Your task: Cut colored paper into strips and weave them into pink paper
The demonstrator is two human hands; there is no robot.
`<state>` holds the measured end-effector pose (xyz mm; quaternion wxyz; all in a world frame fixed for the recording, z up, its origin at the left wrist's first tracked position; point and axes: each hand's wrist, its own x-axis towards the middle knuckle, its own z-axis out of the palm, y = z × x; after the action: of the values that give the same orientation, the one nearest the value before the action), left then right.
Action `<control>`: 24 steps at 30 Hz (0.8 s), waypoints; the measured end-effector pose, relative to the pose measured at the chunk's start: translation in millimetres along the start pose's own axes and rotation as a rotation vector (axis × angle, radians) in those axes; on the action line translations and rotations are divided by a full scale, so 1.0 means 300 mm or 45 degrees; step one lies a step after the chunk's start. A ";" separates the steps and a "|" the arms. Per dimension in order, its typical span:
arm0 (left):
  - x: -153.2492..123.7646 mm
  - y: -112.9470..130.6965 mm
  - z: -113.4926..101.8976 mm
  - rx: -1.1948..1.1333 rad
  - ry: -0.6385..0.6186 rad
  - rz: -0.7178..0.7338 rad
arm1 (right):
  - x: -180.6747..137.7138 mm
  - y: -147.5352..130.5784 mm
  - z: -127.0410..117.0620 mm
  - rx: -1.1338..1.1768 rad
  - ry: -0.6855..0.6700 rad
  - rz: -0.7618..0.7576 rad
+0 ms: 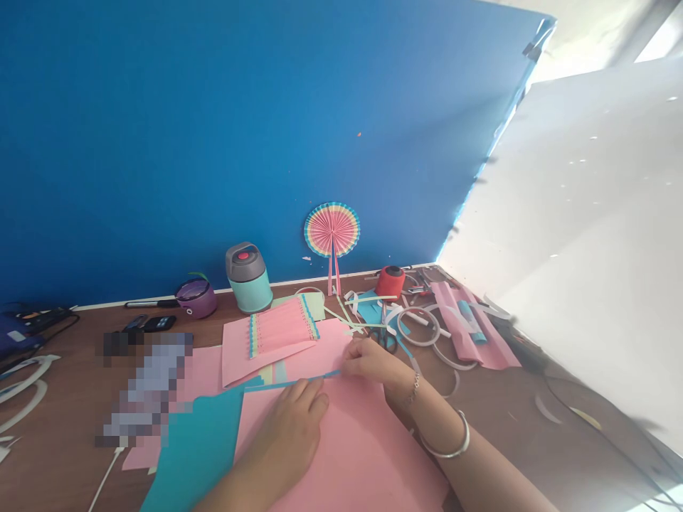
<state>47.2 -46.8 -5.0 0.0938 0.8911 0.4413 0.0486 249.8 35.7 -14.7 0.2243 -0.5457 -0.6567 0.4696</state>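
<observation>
A large pink paper sheet (pixel 368 448) lies in front of me, with a narrow blue paper strip (pixel 267 387) along its far edge. My left hand (pixel 293 427) rests flat on the sheet, fingertips near that edge. At the strip's right end, my right hand (pixel 373 363) has its fingers pinched together on the strip; the exact contact is hidden. Teal paper (pixel 197 441) shows to the left of the pink sheet. Beyond the hands sits a pleated pink paper piece (pixel 282 327) with blue and yellow borders, on other pink paper.
A round folded paper fan (pixel 331 231) leans on the blue wall. Along the back stand a turquoise flask (pixel 249 281), a purple cup (pixel 196 299) and a red tape roll (pixel 390 283). Scissors (pixel 389 340), paper scraps and white rings (pixel 419 327) clutter the right. A blurred-out item (pixel 149 391) lies left.
</observation>
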 end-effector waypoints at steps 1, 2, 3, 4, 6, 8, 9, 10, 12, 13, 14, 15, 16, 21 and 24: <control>0.000 0.000 0.000 0.004 -0.001 0.002 | 0.001 0.001 0.000 -0.007 0.001 -0.002; 0.000 0.000 0.001 0.008 0.001 0.002 | 0.003 0.001 0.001 -0.011 0.003 -0.003; 0.000 0.000 0.001 0.009 0.003 0.003 | 0.003 0.001 0.002 -0.014 0.005 -0.004; 0.000 0.000 0.002 0.007 0.005 0.005 | 0.004 0.001 0.002 -0.016 0.007 -0.003; 0.000 0.000 0.003 0.002 0.013 0.009 | 0.004 0.001 0.004 -0.020 0.013 -0.002; -0.001 0.000 0.004 -0.002 0.022 0.014 | 0.005 0.002 0.007 -0.025 0.021 -0.007; -0.001 0.000 0.005 -0.001 0.023 0.014 | 0.006 0.003 0.008 -0.030 0.023 -0.011; -0.001 -0.001 0.005 0.001 0.022 0.013 | 0.007 0.004 0.009 -0.035 0.025 -0.015; -0.001 -0.001 0.006 0.006 0.020 0.011 | 0.008 0.006 0.011 -0.048 0.030 -0.018; -0.001 -0.002 0.007 0.008 0.021 0.010 | 0.009 0.007 0.011 -0.053 0.032 -0.020; -0.001 -0.002 0.007 0.012 0.024 0.011 | 0.009 0.008 0.012 -0.058 0.034 -0.022; -0.001 -0.002 0.008 0.014 0.027 0.011 | 0.010 0.009 0.012 -0.062 0.036 -0.026; -0.002 -0.001 0.007 0.015 0.030 0.013 | 0.010 0.010 0.012 -0.065 0.037 -0.029; 0.000 0.005 -0.003 0.006 0.013 0.000 | 0.011 0.015 0.013 -0.075 0.041 -0.040; 0.001 0.008 -0.008 0.007 0.005 0.000 | 0.012 0.016 0.014 -0.086 0.045 -0.044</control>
<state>48.9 -47.5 -2.1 0.0904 0.8913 0.4416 0.0490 247.7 37.4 -21.7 0.2253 -0.5497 -0.6776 0.4335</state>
